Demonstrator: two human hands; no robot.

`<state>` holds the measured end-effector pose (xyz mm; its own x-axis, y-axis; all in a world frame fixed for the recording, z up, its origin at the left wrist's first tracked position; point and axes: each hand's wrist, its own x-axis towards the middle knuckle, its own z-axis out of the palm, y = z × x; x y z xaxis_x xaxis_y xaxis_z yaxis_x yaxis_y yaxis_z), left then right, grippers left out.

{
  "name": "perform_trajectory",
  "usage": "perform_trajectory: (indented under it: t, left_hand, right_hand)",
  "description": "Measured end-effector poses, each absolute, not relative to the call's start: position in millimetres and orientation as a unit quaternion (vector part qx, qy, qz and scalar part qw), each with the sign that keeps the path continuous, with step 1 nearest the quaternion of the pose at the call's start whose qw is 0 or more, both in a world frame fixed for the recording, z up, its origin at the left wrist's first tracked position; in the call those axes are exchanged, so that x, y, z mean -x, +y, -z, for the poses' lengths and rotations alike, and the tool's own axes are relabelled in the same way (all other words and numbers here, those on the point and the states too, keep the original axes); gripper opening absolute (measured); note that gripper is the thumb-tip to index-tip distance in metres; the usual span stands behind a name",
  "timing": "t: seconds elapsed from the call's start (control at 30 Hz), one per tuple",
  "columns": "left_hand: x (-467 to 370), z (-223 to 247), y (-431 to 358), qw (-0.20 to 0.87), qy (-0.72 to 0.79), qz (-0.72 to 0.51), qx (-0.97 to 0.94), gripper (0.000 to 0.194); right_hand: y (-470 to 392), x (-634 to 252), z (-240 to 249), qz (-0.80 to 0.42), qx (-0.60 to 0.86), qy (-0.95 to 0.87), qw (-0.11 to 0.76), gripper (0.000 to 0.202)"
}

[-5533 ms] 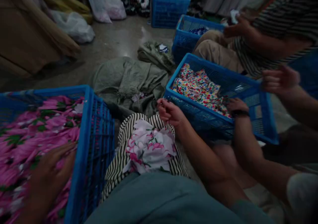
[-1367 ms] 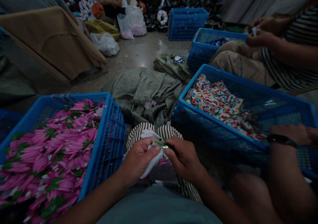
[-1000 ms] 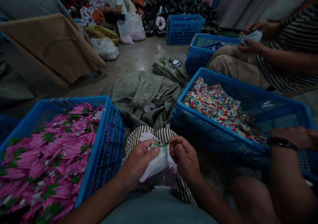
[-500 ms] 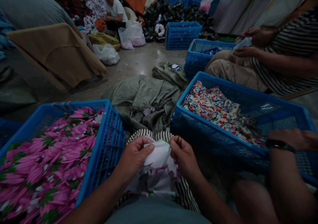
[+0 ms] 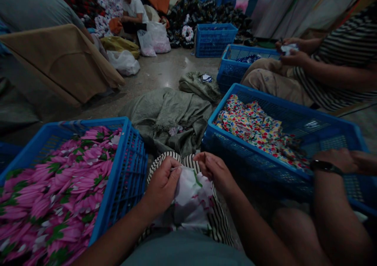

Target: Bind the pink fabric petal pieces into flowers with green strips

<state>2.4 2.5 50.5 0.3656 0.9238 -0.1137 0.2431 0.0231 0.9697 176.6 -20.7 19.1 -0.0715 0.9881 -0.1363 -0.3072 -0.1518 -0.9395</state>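
Observation:
My left hand (image 5: 165,183) pinches the upper edge of a white fabric piece (image 5: 193,195) between thumb and fingers. The cloth has green and pink printed patches and hangs down over my lap, where more of the same print lies on black-and-white striped cloth (image 5: 222,219). Just right of the fabric's top edge, my right hand (image 5: 215,171) is raised with its fingers drawn together in a pinch. Whatever sits in those fingers is too small and dark to name.
To the left, a blue crate (image 5: 118,156) holds pink-and-green fabric pieces (image 5: 67,171). Another blue crate (image 5: 250,148) at right holds colourful printed fabric (image 5: 250,124). A grey-green sack (image 5: 173,109) lies ahead. A co-worker's wristbanded arm (image 5: 332,187) reaches in at right; other people sit nearby.
My right hand has moved slightly up and away from the fabric's edge. The white fabric now hangs lower from my left hand, which has turned. The view has shifted slightly.

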Motion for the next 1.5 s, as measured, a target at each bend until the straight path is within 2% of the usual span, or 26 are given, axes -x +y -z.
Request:
perform_trajectory:
  t: [0.2,0.37,0.8,0.9,1.0,1.07,1.17,1.23,1.3,1.4,1.43,1.5]
  left_hand:
    - [-3.9,-45.5,4.1,0.586,0.459,-0.321,-0.586,0.011]
    - [-5.6,-44.3,3.5,0.597,0.441,-0.332,-0.583,0.011]
    - [-1.9,-42.9,0.8,0.589,0.429,-0.309,-0.612,0.012]
    - [1.7,-45.0,3.1,0.518,0.439,-0.308,-0.666,0.012]
    - [2.3,-43.7,6.2,0.356,0.433,-0.331,-0.759,0.010]
    - [-1.1,-40.2,5.4,0.266,0.380,-0.338,-0.819,0.011]
    - [-7.5,-35.8,-1.6,0.220,0.282,-0.301,-0.884,0.014]
    - [-7.4,-37.4,-5.9,0.250,0.242,-0.284,-0.893,0.014]
    - [-2.5,-43.0,-4.8,0.292,0.233,-0.319,-0.871,0.018]
    - [5.9,-53.0,8.7,0.340,0.313,-0.364,-0.809,0.031]
    - [7.1,-54.7,14.5,0.370,0.349,-0.343,-0.790,0.034]
    - [6.3,-54.0,24.1,0.475,0.396,-0.261,-0.741,0.025]
  right_hand:
    - [-20.5,-174.0,-14.7,-0.706,0.367,-0.388,0.465,0.031]
    - [-21.8,-169.5,-4.6,-0.764,0.311,-0.343,0.449,0.031]
    - [-20.2,-166.8,0.5,-0.787,0.304,-0.315,0.434,0.037]
    - [-21.4,-167.0,-2.1,-0.736,0.356,-0.295,0.494,0.034]
    - [-27.7,-160.7,-8.0,-0.667,0.415,-0.245,0.568,0.034]
    - [-32.9,-151.2,-10.9,-0.676,0.406,-0.237,0.567,0.037]
    - [-35.6,-136.5,-11.5,-0.709,0.386,-0.188,0.559,0.034]
    - [-33.2,-132.8,-9.6,-0.701,0.401,-0.133,0.575,0.030]
    - [-29.7,-135.3,-7.4,-0.681,0.422,-0.128,0.584,0.027]
    - [-26.4,-145.3,-6.8,-0.685,0.437,-0.218,0.541,0.025]
    - [-25.8,-148.9,-7.7,-0.691,0.437,-0.257,0.516,0.025]
    - [-25.4,-156.1,-10.1,-0.697,0.434,-0.318,0.474,0.026]
